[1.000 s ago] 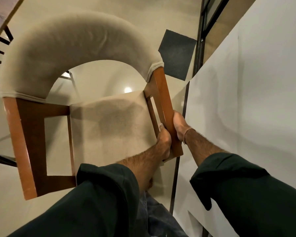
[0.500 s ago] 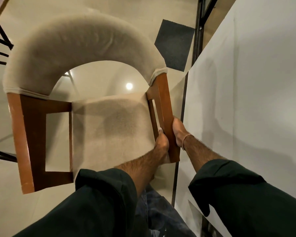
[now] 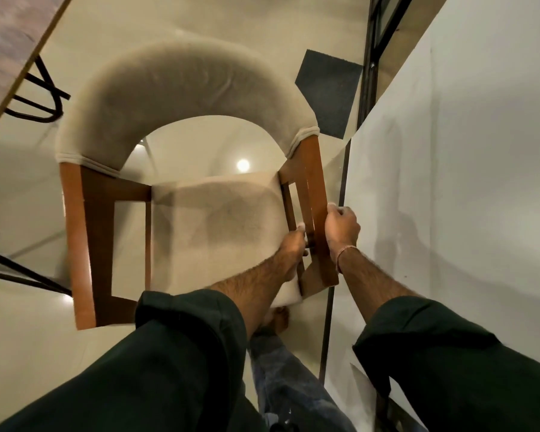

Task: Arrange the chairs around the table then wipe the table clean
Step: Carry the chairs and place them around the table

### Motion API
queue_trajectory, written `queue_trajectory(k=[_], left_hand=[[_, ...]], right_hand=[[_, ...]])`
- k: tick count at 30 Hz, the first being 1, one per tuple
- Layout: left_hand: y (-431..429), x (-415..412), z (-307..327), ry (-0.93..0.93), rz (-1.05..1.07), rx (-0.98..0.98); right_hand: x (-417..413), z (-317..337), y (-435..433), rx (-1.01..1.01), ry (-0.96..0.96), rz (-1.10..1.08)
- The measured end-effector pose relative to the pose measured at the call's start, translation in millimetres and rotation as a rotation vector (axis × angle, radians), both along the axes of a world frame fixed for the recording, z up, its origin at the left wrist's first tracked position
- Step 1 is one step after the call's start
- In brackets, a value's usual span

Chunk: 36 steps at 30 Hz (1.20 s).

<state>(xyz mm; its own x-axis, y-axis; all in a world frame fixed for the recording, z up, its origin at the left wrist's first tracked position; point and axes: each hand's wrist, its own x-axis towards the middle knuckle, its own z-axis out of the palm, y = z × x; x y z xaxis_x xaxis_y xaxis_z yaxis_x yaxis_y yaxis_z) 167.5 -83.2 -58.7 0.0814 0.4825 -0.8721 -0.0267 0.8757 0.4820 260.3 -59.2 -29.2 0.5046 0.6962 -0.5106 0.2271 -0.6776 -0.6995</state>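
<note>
A chair [image 3: 181,88] with a curved beige padded back, a beige seat and orange-brown wooden arms fills the middle of the view, seen from above. Both my hands hold its right wooden arm [image 3: 317,194]. My left hand [image 3: 292,244] grips the arm from the seat side. On the outer side, my right hand [image 3: 340,227] curls round the same arm. The wooden table [image 3: 10,35] shows only as a corner at the top left, with black metal legs under it.
A white wall [image 3: 449,182] runs close along the chair's right side. A dark square mat [image 3: 328,92] lies on the glossy beige floor beyond the chair. Black metal legs [image 3: 0,266] stick in from the left edge. My foot [image 3: 278,319] is under the seat's front.
The chair has shifted away from me and a little to the right, and more of the table corner shows at the top left. Both hands keep their grip on the right arm.
</note>
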Motion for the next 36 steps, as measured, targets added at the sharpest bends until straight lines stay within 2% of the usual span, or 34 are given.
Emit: queue_trajectory(k=[3,5,8,12,16,19,21,25,27,32,36], left_hand=[[-3,-32,16,0.086,-0.008,0.115],[-9,-65,22,0.155,0.039,0.181],[-26,-119,22,0.316,0.076,0.308],[-66,-215,33,0.722,-0.073,0.544],[-111,-309,47,1.036,-0.221,0.619],[-141,-368,50,1.244,-0.314,0.578],[-154,-396,40,1.175,-0.265,0.497],[-160,-420,25,0.606,-0.129,0.299],[-157,-423,23,0.419,-0.097,0.213],[-143,-422,7,0.235,0.055,0.246],[-136,-422,2,0.211,0.096,0.294]], right_hand=[[-27,13,-7,0.256,-0.403,0.114],[-55,19,-13,0.351,-0.477,0.263],[-108,26,-29,0.382,-0.296,0.404],[-198,20,-59,0.227,-0.063,0.525],[-291,12,-89,0.076,0.1,0.614],[-351,5,-108,-0.074,0.237,0.603],[-381,0,-116,-0.124,0.296,0.613],[-415,-4,-120,-0.176,0.368,0.551],[-423,-6,-117,-0.214,0.405,0.512],[-432,-17,-106,-0.298,0.474,0.472],[-437,-22,-101,-0.233,0.477,0.467]])
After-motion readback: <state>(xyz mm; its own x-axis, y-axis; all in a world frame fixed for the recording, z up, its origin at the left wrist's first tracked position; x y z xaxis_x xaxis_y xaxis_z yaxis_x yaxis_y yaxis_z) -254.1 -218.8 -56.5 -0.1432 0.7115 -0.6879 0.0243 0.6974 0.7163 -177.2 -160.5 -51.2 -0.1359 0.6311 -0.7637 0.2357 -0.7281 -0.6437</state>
